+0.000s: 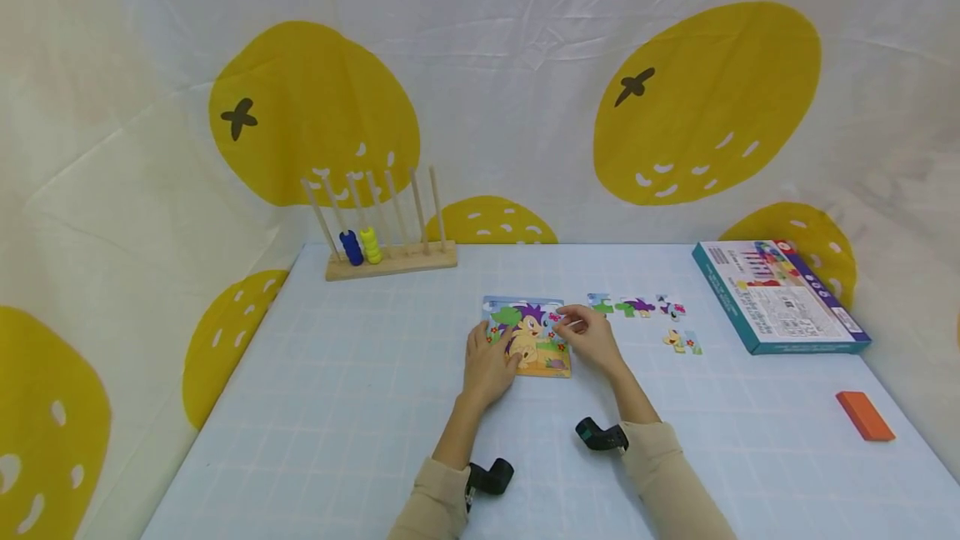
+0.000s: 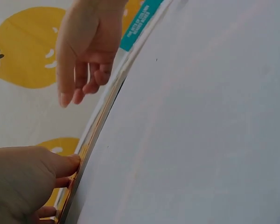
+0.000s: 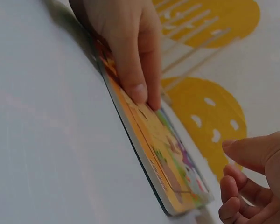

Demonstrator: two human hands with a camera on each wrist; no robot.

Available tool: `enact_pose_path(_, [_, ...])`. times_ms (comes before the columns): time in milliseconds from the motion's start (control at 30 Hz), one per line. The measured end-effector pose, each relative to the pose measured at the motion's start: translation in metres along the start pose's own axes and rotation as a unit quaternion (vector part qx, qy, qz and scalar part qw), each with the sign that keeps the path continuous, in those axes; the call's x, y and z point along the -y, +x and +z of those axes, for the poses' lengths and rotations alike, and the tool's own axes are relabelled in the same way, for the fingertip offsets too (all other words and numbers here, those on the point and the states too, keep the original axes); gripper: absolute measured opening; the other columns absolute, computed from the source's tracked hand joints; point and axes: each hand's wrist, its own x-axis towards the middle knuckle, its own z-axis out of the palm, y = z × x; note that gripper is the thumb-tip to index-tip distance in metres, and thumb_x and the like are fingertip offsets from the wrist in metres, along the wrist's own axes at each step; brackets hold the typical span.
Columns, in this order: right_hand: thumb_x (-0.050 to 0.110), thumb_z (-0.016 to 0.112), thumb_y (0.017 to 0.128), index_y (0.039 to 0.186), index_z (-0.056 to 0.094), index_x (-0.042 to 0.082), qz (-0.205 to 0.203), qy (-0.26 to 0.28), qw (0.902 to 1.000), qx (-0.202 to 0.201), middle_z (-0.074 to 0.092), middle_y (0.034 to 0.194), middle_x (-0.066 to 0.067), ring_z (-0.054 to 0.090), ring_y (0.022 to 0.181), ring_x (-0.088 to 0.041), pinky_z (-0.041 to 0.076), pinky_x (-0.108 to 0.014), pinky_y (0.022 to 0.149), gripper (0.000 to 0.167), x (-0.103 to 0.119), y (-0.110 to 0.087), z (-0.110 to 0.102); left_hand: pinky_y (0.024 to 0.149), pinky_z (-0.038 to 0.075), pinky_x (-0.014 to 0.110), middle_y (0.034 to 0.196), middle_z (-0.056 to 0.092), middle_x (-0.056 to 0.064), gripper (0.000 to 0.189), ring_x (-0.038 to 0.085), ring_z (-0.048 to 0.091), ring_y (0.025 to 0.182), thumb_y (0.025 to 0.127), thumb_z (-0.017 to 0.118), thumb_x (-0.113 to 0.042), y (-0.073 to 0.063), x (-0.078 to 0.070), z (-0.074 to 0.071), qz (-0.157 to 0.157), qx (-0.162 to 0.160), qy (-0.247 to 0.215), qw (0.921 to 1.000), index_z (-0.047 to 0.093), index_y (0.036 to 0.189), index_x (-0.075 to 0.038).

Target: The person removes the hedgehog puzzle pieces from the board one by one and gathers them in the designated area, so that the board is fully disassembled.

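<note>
A puzzle board [image 1: 555, 363] with a cartoon hedgehog picture lies on the cloth-covered table in the head view. My left hand [image 1: 489, 367] rests on its left part; in the right wrist view that thumb and a finger touch the picture surface. Over the board's right edge hovers my right hand [image 1: 592, 338]. Both wrist views show the right hand's fingers loosely bent, thumb apart, with nothing visible between them. Loose puzzle pieces [image 1: 636, 307] lie in a row beyond the right hand, and a joined pair of pieces [image 1: 682, 342] sits nearer.
A wooden peg rack [image 1: 392, 261] with blue and yellow beads stands at the back left. At the back right lies a teal-edged box [image 1: 783, 298]. An orange block [image 1: 865, 416] is near the right table edge. Patterned cloth hangs behind the table.
</note>
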Motion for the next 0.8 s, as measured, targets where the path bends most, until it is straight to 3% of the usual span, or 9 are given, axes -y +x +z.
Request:
enact_pose_path(200, [0.008,0.07,0.083,0.108,0.063,-0.007,-0.017,0.005,0.9998,0.01,0.064,0.088,-0.013,0.059,0.08,-0.022,0.05,-0.024,0.071,0.03,0.007,0.01,0.024,0.105,0.034,0.047,0.133,0.046,0.024,0.04,0.037,0.043,0.124,0.085,0.068,-0.032,-0.002,0.002,-0.001,-0.005,-0.044,0.003,0.999,0.067,0.117,-0.008])
enact_pose_path(467, [0.009,0.071,0.082,0.108,0.065,-0.007,-0.017,0.013,0.9996,0.017,0.066,0.093,-0.016,0.059,0.083,-0.026,0.049,-0.031,0.073,0.031,0.009,0.02,0.044,0.098,0.043,0.046,0.128,0.054,0.021,0.039,0.036,0.051,0.118,0.079,0.075,-0.03,-0.004,0.003,-0.006,-0.039,-0.064,-0.059,0.9955,0.071,0.105,-0.002])
enact_pose_path(667, [0.014,0.074,0.079,0.11,0.065,-0.008,-0.032,-0.067,0.9955,0.06,0.06,0.109,-0.024,0.055,0.104,-0.037,0.045,-0.049,0.091,0.04,0.008,0.023,0.051,0.092,0.047,0.041,0.116,0.059,0.017,0.043,0.031,0.057,0.107,0.075,0.079,-0.028,-0.004,0.004,-0.006,-0.037,-0.08,-0.07,0.9936,0.07,0.103,0.003])
enact_pose_path(800, [0.016,0.075,0.079,0.113,0.063,-0.01,-0.019,-0.087,0.9935,0.071,0.055,0.112,-0.027,0.054,0.104,-0.038,0.045,-0.05,0.091,0.045,0.01,0.022,0.051,0.091,0.047,0.04,0.113,0.058,0.016,0.047,0.029,0.057,0.104,0.074,0.08,-0.028,-0.005,0.005,-0.006,-0.042,-0.083,-0.068,0.9934,0.068,0.107,0.004])
